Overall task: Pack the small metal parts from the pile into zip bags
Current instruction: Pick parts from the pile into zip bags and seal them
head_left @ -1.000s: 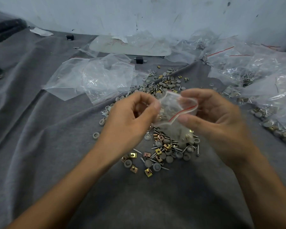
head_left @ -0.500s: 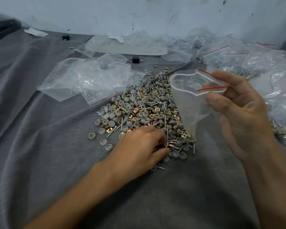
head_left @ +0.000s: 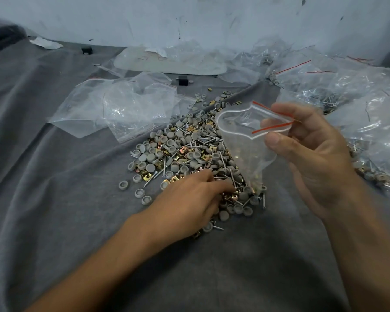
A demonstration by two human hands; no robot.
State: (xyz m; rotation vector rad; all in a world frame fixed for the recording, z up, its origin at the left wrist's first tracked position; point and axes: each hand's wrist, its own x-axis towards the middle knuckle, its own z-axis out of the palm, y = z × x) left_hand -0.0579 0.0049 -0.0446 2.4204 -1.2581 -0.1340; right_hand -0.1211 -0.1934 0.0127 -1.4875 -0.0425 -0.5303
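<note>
A pile of small metal parts [head_left: 185,149] lies on the grey cloth: grey round caps, brass square nuts and screws. My left hand [head_left: 189,206] rests on the near edge of the pile, its fingers curled down and pinching among the parts. My right hand [head_left: 313,154] is raised above the pile's right side. It holds a small clear zip bag [head_left: 243,140] with a red zip line by its rim, between thumb and fingers. The bag's mouth gapes open toward the left. Its lower tip hangs just over the pile and holds a few parts.
Empty clear bags [head_left: 122,111] lie behind the pile on the left. Filled zip bags [head_left: 369,113] are heaped on the right. A small black block [head_left: 182,81] and a white flat piece [head_left: 167,64] sit near the wall. Grey cloth [head_left: 65,210] covers the surface.
My left hand has left the bag's mouth and gone down onto the pile. My right hand has carried the bag up and to the right.
</note>
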